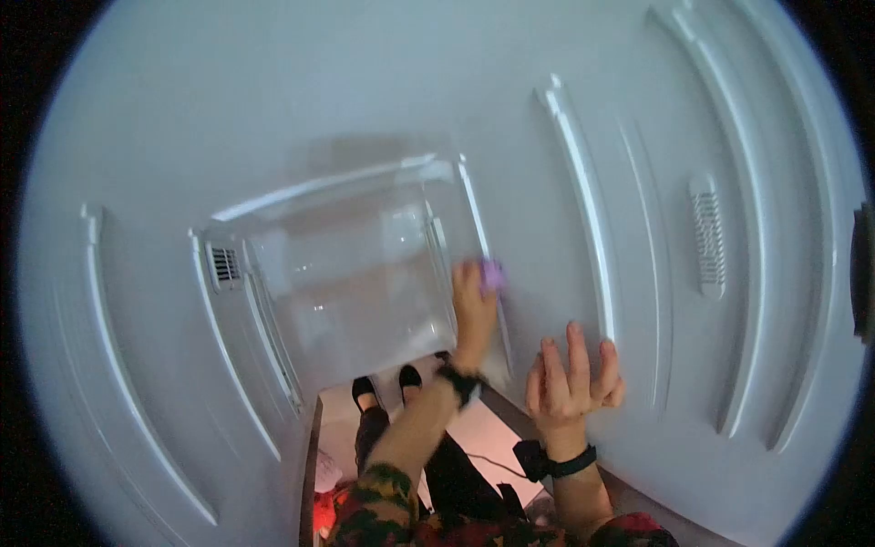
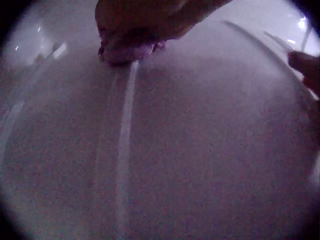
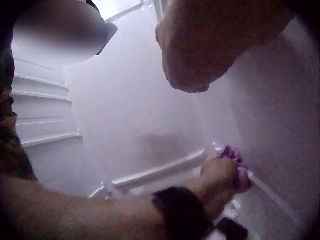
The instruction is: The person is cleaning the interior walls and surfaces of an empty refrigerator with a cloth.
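Observation:
My left hand (image 1: pixel 475 310) grips a purple cloth (image 1: pixel 492 275) against a thin raised rail on the white inner wall. The left wrist view shows the cloth (image 2: pixel 131 52) bunched under the fingers, over a pale ridge (image 2: pixel 126 130). In the right wrist view, the left hand (image 3: pixel 217 182) and the purple cloth (image 3: pixel 242 177) are low on the right. My right hand (image 1: pixel 574 387) has its fingers spread beside a long rail (image 1: pixel 588 210) and holds nothing; whether it touches the wall, I cannot tell. It also fills the upper part of the right wrist view (image 3: pixel 210 45).
White walls with several moulded rails (image 1: pixel 752 182) curve around both sides. A slotted vent (image 1: pixel 707 237) is on the right, a dark grille (image 1: pixel 224 265) on the left. A glossy recessed panel (image 1: pixel 355 292) lies in the middle. Feet in dark shoes (image 1: pixel 365 390) and a cable (image 1: pixel 492 463) are below.

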The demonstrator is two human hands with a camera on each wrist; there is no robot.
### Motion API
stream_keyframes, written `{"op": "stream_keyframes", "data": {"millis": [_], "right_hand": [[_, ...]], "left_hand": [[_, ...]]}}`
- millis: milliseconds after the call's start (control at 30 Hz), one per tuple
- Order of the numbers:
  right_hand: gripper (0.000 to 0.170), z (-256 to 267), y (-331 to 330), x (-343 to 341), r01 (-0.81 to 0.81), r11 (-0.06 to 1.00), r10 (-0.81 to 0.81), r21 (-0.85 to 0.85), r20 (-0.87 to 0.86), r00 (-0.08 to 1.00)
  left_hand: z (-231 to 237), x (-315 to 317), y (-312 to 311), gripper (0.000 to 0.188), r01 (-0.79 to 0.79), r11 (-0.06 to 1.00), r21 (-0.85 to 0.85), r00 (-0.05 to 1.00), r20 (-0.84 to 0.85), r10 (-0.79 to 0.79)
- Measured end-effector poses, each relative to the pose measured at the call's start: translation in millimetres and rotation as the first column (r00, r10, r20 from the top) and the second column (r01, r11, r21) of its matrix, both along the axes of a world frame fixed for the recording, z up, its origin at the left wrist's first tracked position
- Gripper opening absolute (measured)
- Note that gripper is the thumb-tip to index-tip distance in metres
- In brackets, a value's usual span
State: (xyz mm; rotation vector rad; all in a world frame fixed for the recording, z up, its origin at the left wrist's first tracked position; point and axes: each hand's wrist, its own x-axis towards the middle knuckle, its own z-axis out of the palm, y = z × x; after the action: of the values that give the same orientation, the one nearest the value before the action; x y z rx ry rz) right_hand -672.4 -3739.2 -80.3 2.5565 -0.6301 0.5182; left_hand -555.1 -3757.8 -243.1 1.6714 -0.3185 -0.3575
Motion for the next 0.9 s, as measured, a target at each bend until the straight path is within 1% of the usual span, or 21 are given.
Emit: {"op": "stream_keyframes", "data": {"millis": [67, 167, 233, 267, 300, 333, 367, 400, 433, 467, 500, 533, 600, 633, 667, 700, 733, 767, 800, 867, 900], "right_hand": [[0.020, 3.2, -0.2, 0.8, 0.016, 1.000, -0.016, -0.008, -0.019, 1.000], [0.020, 1.2, 4.5, -2.7, 0.029, 1.000, -0.029, -0.002, -0.003, 1.000], [0.022, 3.0, 2.6, -3.2, 0.006, 0.999, -0.006, 0.043, 0.000, 1.000], [0.022, 3.6, 3.4, -0.5, 0.003, 0.999, -0.003, 0.033, 0.019, 1.000], [0.022, 6.9, 2.3, 3.7, 0.012, 0.999, -0.012, 0.039, 0.017, 1.000], [0.023, 9.5, 5.9, -3.8, 0.029, 0.998, -0.028, 0.059, -0.006, 1.000], [0.023, 13.6, 0.9, 8.5, 0.016, 1.000, -0.017, 0.023, 0.052, 0.999], [0.023, 17.7, -0.4, 7.4, 0.012, 0.999, -0.014, 0.045, 0.030, 0.999], [0.023, 17.6, 2.8, -5.1, 0.019, 0.997, -0.017, 0.080, -0.016, 1.000], [0.024, 5.2, 1.7, -3.5, -0.017, 0.998, 0.016, 0.059, 0.019, 1.000], [0.024, 5.1, 0.1, -4.5, -0.019, 0.999, 0.016, 0.049, 0.055, 0.998], [0.023, 4.8, -0.2, -11.3, -0.026, 0.997, 0.025, 0.071, 0.022, 0.999], [0.022, 6.1, -1.9, -3.2, -0.036, 0.995, 0.032, 0.092, 0.047, 0.998], [0.022, 5.5, -3.2, -6.9, -0.036, 0.995, 0.032, 0.090, 0.054, 0.998], [0.022, 7.0, -1.2, -1.6, -0.031, 0.994, 0.025, 0.107, 0.059, 0.998], [0.021, 6.7, -1.2, -1.1, -0.028, 0.992, 0.021, 0.122, 0.056, 0.998], [0.021, 10.7, -1.7, 1.6, -0.021, 0.993, 0.011, 0.120, 0.088, 0.996], [0.021, 3.6, -2.1, -2.6, -0.039, 0.992, 0.028, 0.117, 0.089, 0.996], [0.022, 0.7, -1.9, -0.8, -0.052, 0.992, 0.041, 0.119, 0.098, 0.994], [0.020, 9.0, 0.3, 0.2, -0.032, 0.992, 0.022, 0.122, 0.084, 0.996], [0.018, 11.7, 0.9, 0.8, -0.018, 0.992, 0.012, 0.123, 0.047, 0.999]], "left_hand": [[4.0, 25.6, -9.8, 0.022, -0.018, 1.000, 0.009, 1.000, 0.006, 0.018], [0.8, -31.5, 6.3, 0.021, -0.066, 0.998, -0.006, 0.998, 0.017, 0.066], [-1.7, -64.2, 20.4, 0.023, 0.025, 1.000, -0.005, 0.999, -0.040, -0.025], [-1.8, -132.2, 38.2, 0.028, -0.385, 0.842, -0.379, 0.656, -0.754, -0.039], [-7.9, -156.1, 53.8, 0.032, -0.098, 0.937, -0.336, 0.878, -0.473, -0.078], [-4.0, -159.4, 62.9, 0.031, 0.051, 0.965, -0.257, 0.895, -0.417, -0.159], [-10.9, -181.8, 78.6, 0.030, 0.153, 0.975, -0.160, 0.955, -0.231, -0.187], [-17.5, -180.7, 83.4, 0.024, 0.267, 0.960, -0.081, 0.935, -0.217, -0.279], [-2.6, -168.0, 86.4, 0.024, 0.266, 0.960, -0.086, 0.938, -0.204, -0.278], [23.5, -125.8, 87.6, 0.021, 0.331, 0.938, -0.098, 0.801, -0.497, -0.335], [42.3, -104.6, 87.3, 0.019, 0.388, 0.914, -0.121, 0.572, -0.746, -0.341], [39.7, -109.4, 88.4, 0.015, 0.390, 0.914, -0.114, 0.647, -0.672, -0.360], [38.8, -45.9, 81.1, 0.016, 0.120, 0.975, -0.188, 0.768, -0.604, -0.212], [23.1, -50.5, 72.2, 0.016, 0.033, 0.986, -0.163, 0.905, -0.414, -0.098], [124.4, 22.7, 74.9, 0.015, 0.002, 1.000, -0.017, 0.933, -0.360, -0.008], [113.4, 49.1, 64.7, 0.013, -0.132, 0.991, -0.035, 0.990, 0.049, 0.133], [194.4, 96.3, 58.9, 0.016, -0.219, 0.955, -0.198, 0.958, 0.142, 0.249], [211.2, 95.0, 56.8, 0.020, -0.243, 0.941, -0.235, 0.929, 0.223, 0.296], [234.3, 120.0, 49.6, 0.020, -0.348, 0.910, -0.227, 0.787, 0.456, 0.415], [305.9, 146.8, 33.4, 0.021, -0.369, 0.851, -0.374, 0.574, 0.629, 0.525], [338.8, 172.6, 18.1, 0.024, -0.329, 0.832, -0.446, 0.279, 0.796, 0.538]]}}
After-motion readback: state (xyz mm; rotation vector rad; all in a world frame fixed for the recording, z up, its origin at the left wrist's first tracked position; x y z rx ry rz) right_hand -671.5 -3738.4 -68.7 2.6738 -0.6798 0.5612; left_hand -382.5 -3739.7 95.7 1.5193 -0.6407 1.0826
